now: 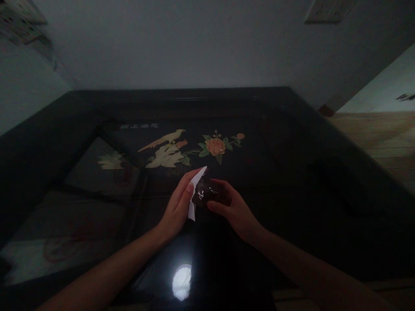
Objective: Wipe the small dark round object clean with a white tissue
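In dim light my left hand [177, 206] pinches a white piece of paper or tissue [196, 185] between thumb and fingers. My right hand [232, 206] is closed round a small dark glossy object [207, 192], which I cannot identify. The paper touches the side of that object. Both hands hover over a black lacquered table [292, 181] with an inlaid bird [167, 149] and flower [215, 146] picture on its top.
A bright lamp reflection [181, 281] shows on the table's near edge. A grey wall [194, 43] stands behind the table. Wooden floor [382, 138] lies to the right. A socket plate [327, 11] is on the wall at the upper right.
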The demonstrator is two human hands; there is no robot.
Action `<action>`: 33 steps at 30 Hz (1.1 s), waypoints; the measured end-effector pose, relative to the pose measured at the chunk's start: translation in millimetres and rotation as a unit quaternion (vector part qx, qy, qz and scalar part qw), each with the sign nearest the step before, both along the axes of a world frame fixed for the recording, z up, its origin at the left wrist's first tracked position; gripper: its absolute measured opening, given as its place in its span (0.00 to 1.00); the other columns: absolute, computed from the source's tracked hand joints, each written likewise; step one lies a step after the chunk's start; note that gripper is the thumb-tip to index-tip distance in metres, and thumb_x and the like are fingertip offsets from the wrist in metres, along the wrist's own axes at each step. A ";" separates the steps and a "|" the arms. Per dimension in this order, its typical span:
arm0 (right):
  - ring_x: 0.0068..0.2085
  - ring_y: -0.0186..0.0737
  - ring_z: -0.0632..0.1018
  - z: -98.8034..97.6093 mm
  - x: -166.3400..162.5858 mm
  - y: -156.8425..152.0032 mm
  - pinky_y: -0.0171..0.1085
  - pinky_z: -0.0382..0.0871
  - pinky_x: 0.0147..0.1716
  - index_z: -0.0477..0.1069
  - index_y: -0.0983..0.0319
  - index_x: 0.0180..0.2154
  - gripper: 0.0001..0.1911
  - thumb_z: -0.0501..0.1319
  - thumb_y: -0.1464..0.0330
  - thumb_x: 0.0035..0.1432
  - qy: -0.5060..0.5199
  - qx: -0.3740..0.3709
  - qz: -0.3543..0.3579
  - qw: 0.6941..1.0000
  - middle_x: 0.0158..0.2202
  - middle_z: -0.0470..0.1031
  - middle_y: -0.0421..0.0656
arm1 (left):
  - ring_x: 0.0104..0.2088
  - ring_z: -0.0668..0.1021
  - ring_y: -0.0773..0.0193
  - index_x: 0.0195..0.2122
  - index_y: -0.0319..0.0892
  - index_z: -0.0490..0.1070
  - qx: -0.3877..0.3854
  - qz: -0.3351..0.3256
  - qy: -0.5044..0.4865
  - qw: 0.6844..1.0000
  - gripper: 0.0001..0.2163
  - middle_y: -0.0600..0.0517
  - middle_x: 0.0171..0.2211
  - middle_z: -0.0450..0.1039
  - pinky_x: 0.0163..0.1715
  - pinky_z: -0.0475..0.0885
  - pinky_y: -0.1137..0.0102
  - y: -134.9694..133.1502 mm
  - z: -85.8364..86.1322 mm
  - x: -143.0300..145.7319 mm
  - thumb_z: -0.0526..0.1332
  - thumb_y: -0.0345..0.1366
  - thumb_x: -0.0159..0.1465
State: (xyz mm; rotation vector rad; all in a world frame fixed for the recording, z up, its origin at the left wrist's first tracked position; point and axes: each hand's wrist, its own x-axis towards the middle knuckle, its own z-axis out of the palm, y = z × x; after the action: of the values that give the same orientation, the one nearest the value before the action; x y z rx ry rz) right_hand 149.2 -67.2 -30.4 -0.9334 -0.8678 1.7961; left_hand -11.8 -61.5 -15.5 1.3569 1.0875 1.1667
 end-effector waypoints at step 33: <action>0.48 0.46 0.78 8.0 -0.2 -3.7 0.48 0.69 0.53 0.70 0.55 0.48 0.36 0.75 0.73 0.33 0.015 -0.016 0.001 1.000 0.47 0.77 0.41 | 0.59 0.68 0.55 0.60 0.42 0.62 -0.020 -0.004 -0.043 0.999 0.23 0.46 0.60 0.64 0.60 0.62 0.60 -5.6 -5.2 7.2 0.43 0.46 0.70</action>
State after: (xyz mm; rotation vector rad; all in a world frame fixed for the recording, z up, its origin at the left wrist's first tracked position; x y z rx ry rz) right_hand 149.0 -70.9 -22.4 -0.9232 -0.8240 1.8261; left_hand -4.6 -67.1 -20.7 1.2684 1.0387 1.1806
